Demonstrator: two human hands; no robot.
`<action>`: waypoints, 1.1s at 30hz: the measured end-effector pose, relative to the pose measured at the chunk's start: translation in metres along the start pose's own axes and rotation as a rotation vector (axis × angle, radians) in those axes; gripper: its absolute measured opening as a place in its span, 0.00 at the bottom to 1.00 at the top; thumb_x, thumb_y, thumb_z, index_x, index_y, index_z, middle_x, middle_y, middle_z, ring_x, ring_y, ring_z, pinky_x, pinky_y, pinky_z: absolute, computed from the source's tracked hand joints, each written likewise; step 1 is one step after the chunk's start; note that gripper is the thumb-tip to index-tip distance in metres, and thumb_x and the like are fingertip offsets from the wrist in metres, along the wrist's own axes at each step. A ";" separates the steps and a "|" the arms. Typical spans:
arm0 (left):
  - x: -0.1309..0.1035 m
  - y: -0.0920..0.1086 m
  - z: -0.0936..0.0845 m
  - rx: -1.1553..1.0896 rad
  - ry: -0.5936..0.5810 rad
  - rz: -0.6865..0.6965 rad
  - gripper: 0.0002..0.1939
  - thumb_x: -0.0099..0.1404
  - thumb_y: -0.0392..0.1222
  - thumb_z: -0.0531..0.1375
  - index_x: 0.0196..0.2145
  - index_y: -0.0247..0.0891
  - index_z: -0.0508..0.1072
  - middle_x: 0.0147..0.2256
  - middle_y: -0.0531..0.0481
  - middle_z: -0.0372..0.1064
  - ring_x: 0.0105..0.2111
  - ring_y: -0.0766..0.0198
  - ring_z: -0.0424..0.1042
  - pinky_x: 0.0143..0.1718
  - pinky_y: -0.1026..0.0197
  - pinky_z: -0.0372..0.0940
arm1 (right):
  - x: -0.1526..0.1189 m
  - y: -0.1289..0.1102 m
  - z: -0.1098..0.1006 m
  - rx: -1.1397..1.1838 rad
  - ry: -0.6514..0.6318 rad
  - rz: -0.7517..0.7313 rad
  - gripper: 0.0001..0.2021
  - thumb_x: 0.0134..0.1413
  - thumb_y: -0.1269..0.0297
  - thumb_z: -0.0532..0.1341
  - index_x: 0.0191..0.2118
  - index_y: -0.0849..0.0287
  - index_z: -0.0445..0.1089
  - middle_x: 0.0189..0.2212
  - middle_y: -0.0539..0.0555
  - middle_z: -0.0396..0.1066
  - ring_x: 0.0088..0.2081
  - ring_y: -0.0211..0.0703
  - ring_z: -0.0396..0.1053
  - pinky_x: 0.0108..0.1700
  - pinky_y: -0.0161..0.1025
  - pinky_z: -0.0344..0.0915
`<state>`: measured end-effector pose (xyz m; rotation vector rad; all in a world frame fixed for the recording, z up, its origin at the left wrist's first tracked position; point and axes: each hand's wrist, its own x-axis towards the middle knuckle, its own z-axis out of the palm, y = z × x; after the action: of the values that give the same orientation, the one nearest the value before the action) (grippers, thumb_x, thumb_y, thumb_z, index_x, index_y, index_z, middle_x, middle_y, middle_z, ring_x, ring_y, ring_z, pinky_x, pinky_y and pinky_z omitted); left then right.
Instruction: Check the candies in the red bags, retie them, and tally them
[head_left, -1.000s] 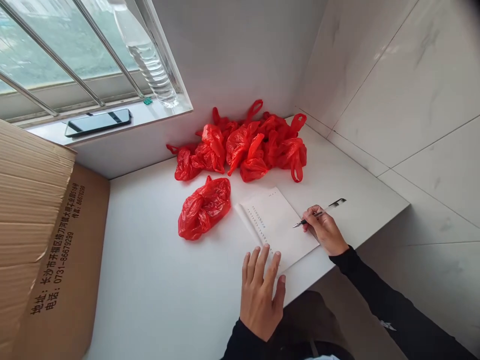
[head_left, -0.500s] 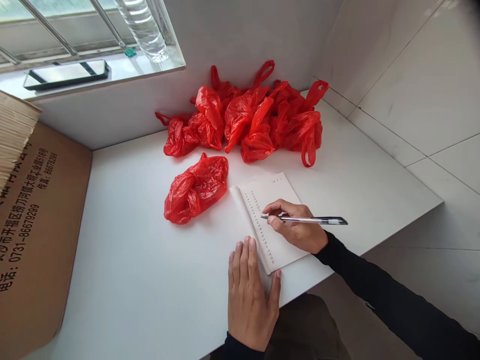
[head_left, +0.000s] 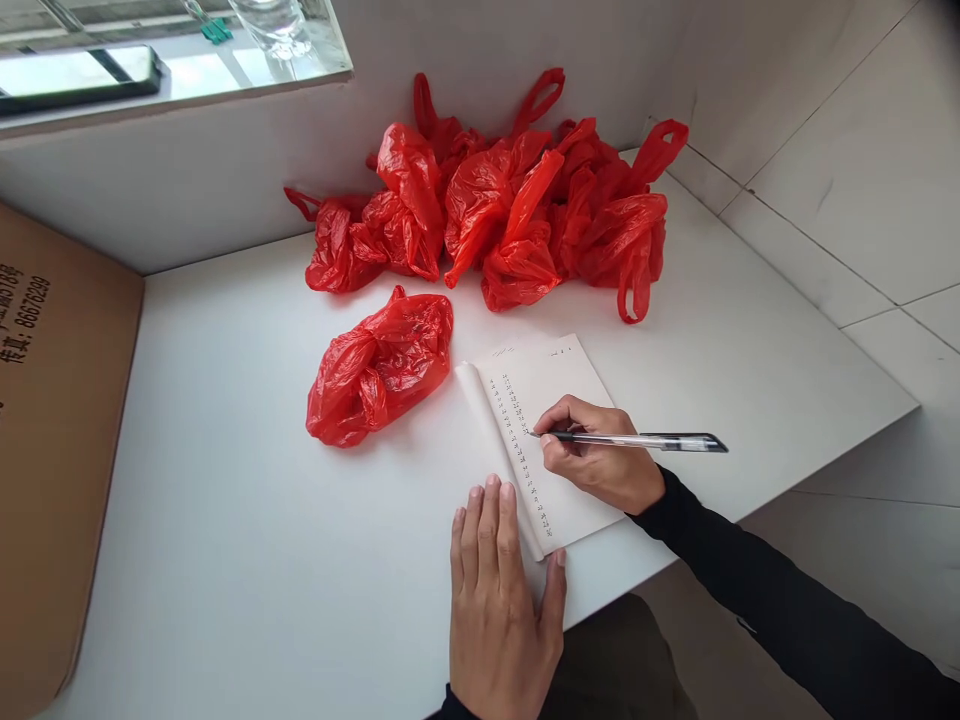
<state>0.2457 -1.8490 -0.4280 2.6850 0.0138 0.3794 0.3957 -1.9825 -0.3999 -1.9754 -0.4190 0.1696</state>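
A notepad [head_left: 577, 500] with columns of small handwritten marks lies on the white table. My right hand [head_left: 596, 452] rests on its page, fingers closed round a clear pen [head_left: 637, 440] whose tip touches the paper beside the second column. Flat on the table at the pad's lower left is my left hand [head_left: 501, 600], its thumb near the bottom corner of the pad and nothing held. A single red plastic bag [head_left: 379, 370] lies to the left above the pad.
Several knotted red bags [head_left: 495, 215] are heaped against the wall. A cardboard box [head_left: 60, 450] stands at the left. On the window sill are a dark-edged flat object [head_left: 82, 75], a green clip [head_left: 216, 31] and a clear bottle [head_left: 274, 25]. The table [head_left: 300, 590] ends near my body.
The view has tilted down and come slightly closer. My right hand has moved a little down the second column, where more marks show. My left hand stays flat.
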 end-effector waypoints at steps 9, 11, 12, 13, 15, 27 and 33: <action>0.003 0.001 0.000 -0.007 0.014 -0.004 0.40 0.69 0.41 0.61 0.71 0.28 0.50 0.67 0.35 0.57 0.70 0.47 0.52 0.70 0.44 0.49 | 0.001 0.002 0.001 -0.032 0.023 -0.037 0.06 0.51 0.73 0.63 0.34 0.55 0.75 0.25 0.46 0.72 0.23 0.33 0.64 0.27 0.33 0.64; 0.003 0.002 0.000 -0.007 0.016 -0.007 0.40 0.68 0.40 0.62 0.71 0.28 0.50 0.66 0.35 0.58 0.69 0.47 0.53 0.70 0.44 0.50 | 0.002 0.002 0.001 -0.035 0.024 -0.050 0.06 0.50 0.74 0.63 0.33 0.56 0.75 0.25 0.45 0.72 0.23 0.33 0.64 0.27 0.32 0.64; 0.003 0.002 0.000 -0.011 0.018 -0.006 0.40 0.68 0.40 0.63 0.71 0.27 0.51 0.66 0.34 0.59 0.69 0.47 0.53 0.70 0.43 0.50 | 0.002 0.002 0.001 -0.040 0.026 -0.059 0.07 0.50 0.75 0.63 0.33 0.56 0.75 0.25 0.45 0.72 0.23 0.32 0.64 0.28 0.32 0.64; 0.003 0.003 0.000 -0.015 0.017 -0.004 0.40 0.68 0.40 0.63 0.71 0.27 0.51 0.66 0.34 0.59 0.69 0.46 0.54 0.70 0.43 0.50 | 0.002 0.003 0.001 -0.045 0.028 -0.068 0.07 0.50 0.75 0.63 0.33 0.56 0.75 0.26 0.45 0.72 0.23 0.32 0.64 0.28 0.32 0.64; 0.004 0.003 -0.001 -0.022 0.016 -0.003 0.39 0.68 0.40 0.63 0.70 0.26 0.52 0.66 0.33 0.59 0.69 0.46 0.54 0.70 0.43 0.50 | 0.002 0.003 0.001 -0.054 0.028 -0.079 0.07 0.49 0.75 0.64 0.33 0.56 0.75 0.26 0.45 0.73 0.24 0.32 0.65 0.29 0.32 0.64; 0.005 0.003 -0.002 -0.025 0.001 -0.006 0.39 0.68 0.40 0.63 0.70 0.25 0.53 0.66 0.33 0.59 0.69 0.46 0.53 0.70 0.43 0.50 | 0.003 0.002 0.001 -0.087 0.028 -0.128 0.08 0.48 0.77 0.64 0.33 0.57 0.74 0.26 0.44 0.72 0.25 0.31 0.66 0.29 0.31 0.64; 0.004 0.004 -0.003 -0.029 -0.006 -0.015 0.39 0.68 0.40 0.63 0.70 0.26 0.52 0.66 0.33 0.59 0.69 0.46 0.53 0.70 0.42 0.50 | 0.004 0.001 0.000 -0.062 0.017 -0.101 0.08 0.49 0.77 0.64 0.33 0.57 0.74 0.26 0.44 0.72 0.25 0.31 0.65 0.29 0.30 0.64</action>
<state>0.2487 -1.8508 -0.4231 2.6561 0.0262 0.3648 0.3993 -1.9816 -0.4010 -2.0095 -0.5176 0.0762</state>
